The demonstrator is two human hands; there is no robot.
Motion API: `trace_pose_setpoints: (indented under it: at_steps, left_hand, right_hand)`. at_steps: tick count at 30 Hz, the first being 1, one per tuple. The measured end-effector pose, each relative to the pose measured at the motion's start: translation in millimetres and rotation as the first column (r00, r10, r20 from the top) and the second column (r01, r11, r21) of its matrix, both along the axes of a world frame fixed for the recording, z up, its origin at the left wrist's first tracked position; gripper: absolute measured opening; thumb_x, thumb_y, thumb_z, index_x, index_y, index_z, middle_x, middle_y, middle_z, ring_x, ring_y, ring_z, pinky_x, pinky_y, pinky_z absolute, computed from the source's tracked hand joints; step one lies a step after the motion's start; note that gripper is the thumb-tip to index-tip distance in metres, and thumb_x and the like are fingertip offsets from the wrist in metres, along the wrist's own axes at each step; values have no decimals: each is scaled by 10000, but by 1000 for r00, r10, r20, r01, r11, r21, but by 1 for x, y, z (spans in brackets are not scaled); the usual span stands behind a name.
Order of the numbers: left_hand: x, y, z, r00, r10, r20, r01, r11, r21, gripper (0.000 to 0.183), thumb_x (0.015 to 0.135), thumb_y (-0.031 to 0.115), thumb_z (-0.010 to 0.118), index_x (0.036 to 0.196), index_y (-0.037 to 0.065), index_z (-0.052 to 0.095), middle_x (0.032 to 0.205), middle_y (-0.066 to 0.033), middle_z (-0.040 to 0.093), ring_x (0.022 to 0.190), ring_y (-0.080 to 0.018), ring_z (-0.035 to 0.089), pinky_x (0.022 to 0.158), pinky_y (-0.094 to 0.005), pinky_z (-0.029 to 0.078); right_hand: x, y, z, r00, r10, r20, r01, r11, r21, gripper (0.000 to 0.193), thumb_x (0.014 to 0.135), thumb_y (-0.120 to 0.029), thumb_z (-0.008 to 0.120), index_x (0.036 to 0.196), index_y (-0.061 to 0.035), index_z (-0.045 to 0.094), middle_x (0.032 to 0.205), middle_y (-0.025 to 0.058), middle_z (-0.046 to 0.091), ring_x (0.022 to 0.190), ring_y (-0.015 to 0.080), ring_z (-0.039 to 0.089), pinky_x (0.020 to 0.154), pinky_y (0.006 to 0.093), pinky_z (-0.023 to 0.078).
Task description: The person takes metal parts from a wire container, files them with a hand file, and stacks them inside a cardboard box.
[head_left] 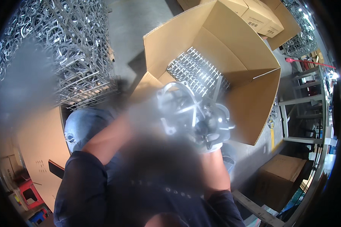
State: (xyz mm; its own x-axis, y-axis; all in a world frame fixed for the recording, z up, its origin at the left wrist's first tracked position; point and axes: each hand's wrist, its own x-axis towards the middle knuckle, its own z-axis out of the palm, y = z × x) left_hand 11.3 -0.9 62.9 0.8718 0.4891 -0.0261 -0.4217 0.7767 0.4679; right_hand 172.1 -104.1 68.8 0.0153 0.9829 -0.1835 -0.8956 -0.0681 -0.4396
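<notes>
In front of my body, hazy patches blur the view of my hands. My left hand, in a pale glove, is closed at the near side of a shiny ring-shaped metal casting with crossing arms. Beside it, my right hand, in a white glove, grips another silvery metal casting with curved rims. The two castings overlap, and whether they touch cannot be told. Beyond them stands a large open cardboard box; rows of similar metal parts lie inside it.
A wire cage heaped with metal rings stands at the left. More cartons sit at the far right, and a closed carton lies near a grey metal rack. A dark phone-like slab rests on cardboard at my left.
</notes>
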Motion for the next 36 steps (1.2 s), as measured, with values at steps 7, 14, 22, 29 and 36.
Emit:
trace_pose_setpoints:
  at_steps: [7, 14, 22, 29, 36]
  left_hand:
    - [-1, -6, 31, 958, 51, -282, -49, 999, 14, 1104, 434, 548, 774, 1310, 67, 304, 1297, -198, 374, 1197, -333, 382, 981, -474, 343]
    - [-18, 9, -28, 846, 276, -457, -120, 932, 341, 968, 577, 670, 622, 1242, 9, 383, 1160, -196, 505, 1054, -335, 510, 889, -460, 422]
    - [-13, 11, -21, 918, 127, -375, -94, 990, 106, 903, 627, 643, 564, 1237, 0, 394, 1160, -210, 502, 1028, -337, 520, 869, -459, 423]
    - [-10, 15, 3, 950, 55, -307, -86, 992, -87, 843, 673, 621, 508, 1232, -1, 402, 1157, -214, 502, 1010, -334, 528, 854, -456, 428]
    - [-16, 14, 20, 959, 94, -267, -133, 982, -134, 760, 737, 599, 426, 1222, 14, 411, 1149, -202, 505, 999, -318, 536, 840, -447, 443]
  right_hand:
    - [13, -1, 9, 995, 101, -2, -101, 994, -30, 152, 808, -203, 570, 848, -58, 547, 534, 7, 418, 396, 116, 361, 342, 248, 277]
    - [13, -1, 28, 991, -14, -133, 40, 980, 194, 46, 846, -71, 515, 874, -51, 486, 647, 9, 476, 353, 55, 314, 296, 200, 201]
    - [18, -1, 18, 993, 13, -115, 13, 974, 227, 91, 870, -113, 494, 895, -34, 455, 606, 12, 433, 320, 35, 247, 295, 199, 188]
    - [8, 2, 30, 998, 65, 18, -66, 994, 89, 112, 839, -101, 513, 881, 0, 490, 573, 47, 448, 405, 93, 363, 361, 226, 277]
    - [-2, -1, 20, 992, 16, 126, -54, 952, 302, 149, 820, -93, 527, 918, 18, 549, 862, 94, 511, 496, 86, 416, 421, 221, 301]
